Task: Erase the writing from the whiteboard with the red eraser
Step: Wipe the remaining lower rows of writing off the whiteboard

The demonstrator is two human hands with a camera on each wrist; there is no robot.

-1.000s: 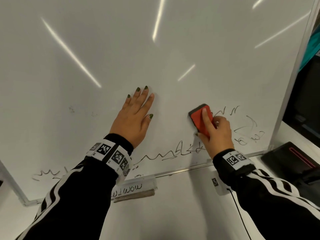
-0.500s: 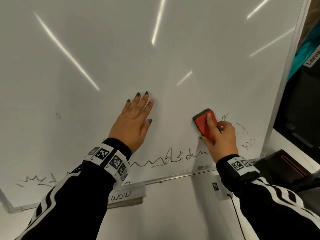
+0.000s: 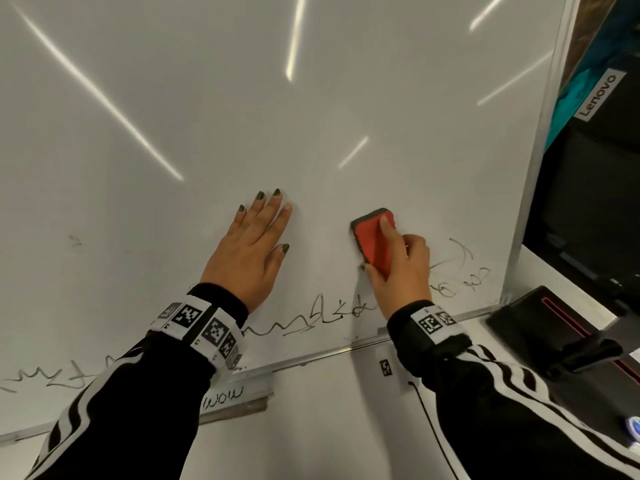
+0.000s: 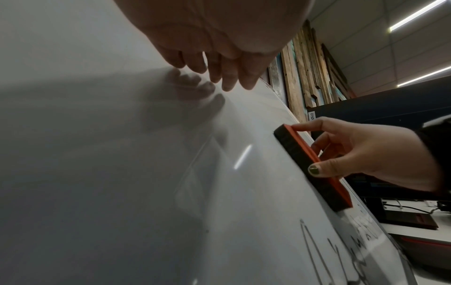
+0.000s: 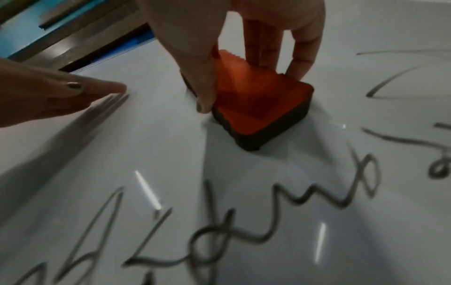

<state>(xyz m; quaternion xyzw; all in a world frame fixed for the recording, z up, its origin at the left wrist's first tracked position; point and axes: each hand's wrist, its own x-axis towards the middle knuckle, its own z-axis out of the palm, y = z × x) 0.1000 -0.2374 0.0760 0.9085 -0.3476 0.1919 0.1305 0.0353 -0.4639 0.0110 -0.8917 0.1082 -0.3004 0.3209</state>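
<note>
The whiteboard [image 3: 242, 116] fills the head view. My right hand [image 3: 398, 265] grips the red eraser [image 3: 372, 239] with its dark felt pad against the board, thumb on one long side and fingers on the other, forefinger along its back. In the right wrist view the eraser [image 5: 258, 108] lies flat on the board above the scrawl. My left hand [image 3: 252, 247] lies flat on the board left of the eraser, fingers straight. Black writing [image 3: 311, 320] runs along the board's lower edge, with more scribbles [image 3: 457, 271] right of my right hand and at the far left [image 3: 52, 375].
A metal frame [image 3: 530, 174] ends the board at the right; beyond it stands a dark Lenovo monitor [image 3: 588, 209] on a white desk. A black case [image 3: 554, 327] lies by the board's lower right corner. A labelled tray [image 3: 235, 400] hangs under the bottom rail.
My right hand has slid the eraser left, away from the scribbles at the right, and some strokes above them are gone. The left hand has stayed flat on the board.
</note>
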